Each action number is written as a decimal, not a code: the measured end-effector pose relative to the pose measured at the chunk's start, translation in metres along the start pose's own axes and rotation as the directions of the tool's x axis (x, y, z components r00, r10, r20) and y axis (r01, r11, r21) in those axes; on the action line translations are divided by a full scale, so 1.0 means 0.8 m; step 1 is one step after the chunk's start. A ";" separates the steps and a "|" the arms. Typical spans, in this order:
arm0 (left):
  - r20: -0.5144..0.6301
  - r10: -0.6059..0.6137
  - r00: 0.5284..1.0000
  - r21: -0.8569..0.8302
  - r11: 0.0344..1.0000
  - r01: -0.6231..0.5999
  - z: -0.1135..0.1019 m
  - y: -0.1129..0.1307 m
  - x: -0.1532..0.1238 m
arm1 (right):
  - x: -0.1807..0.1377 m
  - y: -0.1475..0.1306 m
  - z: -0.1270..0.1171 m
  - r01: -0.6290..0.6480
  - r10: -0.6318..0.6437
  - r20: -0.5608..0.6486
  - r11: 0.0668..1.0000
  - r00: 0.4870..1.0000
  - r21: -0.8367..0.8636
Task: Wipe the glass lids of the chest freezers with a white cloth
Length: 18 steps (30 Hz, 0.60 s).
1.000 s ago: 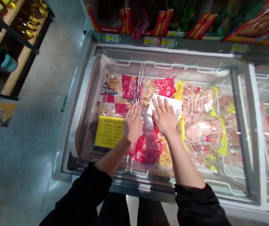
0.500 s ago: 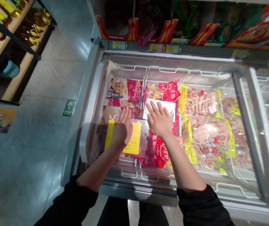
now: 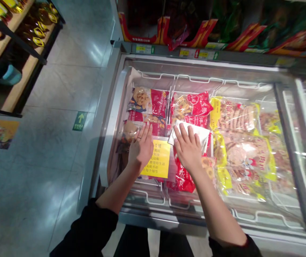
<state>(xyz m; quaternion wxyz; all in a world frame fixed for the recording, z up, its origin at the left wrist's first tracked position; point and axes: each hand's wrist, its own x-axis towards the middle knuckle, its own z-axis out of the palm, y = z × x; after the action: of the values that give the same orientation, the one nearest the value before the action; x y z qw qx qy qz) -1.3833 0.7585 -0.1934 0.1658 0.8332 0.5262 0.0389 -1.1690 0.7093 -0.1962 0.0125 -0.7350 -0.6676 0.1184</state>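
Observation:
A chest freezer (image 3: 109, 123) with a sliding glass lid (image 3: 251, 91) stands in front of me. My left hand (image 3: 141, 150) lies flat on the glass with its fingers stretched out, beside a yellow label (image 3: 161, 165) stuck to the lid. Also flat and open, my right hand (image 3: 189, 150) presses on a white cloth (image 3: 202, 132) that lies on the glass. Under the lid lie red packets of frozen food (image 3: 154, 101) below my hands, and yellow-edged packets (image 3: 240, 146) to the right. Both forearms are bare, with black sleeves pushed up.
A shelf of red and green packets (image 3: 195, 25) with price tags runs above the freezer's far edge. At the upper left, a wooden shelf (image 3: 16, 34) holds oil bottles. Grey tiled floor with a green arrow sticker (image 3: 79, 120) lies to the left.
The view has swung left, so the freezer sits further right in frame. The yellow label has shifted from left of my left hand to its right. Both hands stay flat on the glass.

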 end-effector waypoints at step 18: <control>0.013 0.005 1.000 -0.002 1.000 -0.005 -0.004 0.000 0.001 | 0.009 -0.025 -0.001 -0.022 0.022 -0.005 1.000 1.000 -0.013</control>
<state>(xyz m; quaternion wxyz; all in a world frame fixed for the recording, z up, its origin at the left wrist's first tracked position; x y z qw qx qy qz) -1.3838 0.7599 -0.1907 0.1700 0.8346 0.5229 0.0344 -1.1877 0.7184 -0.1934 0.0079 -0.7425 -0.6603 0.1123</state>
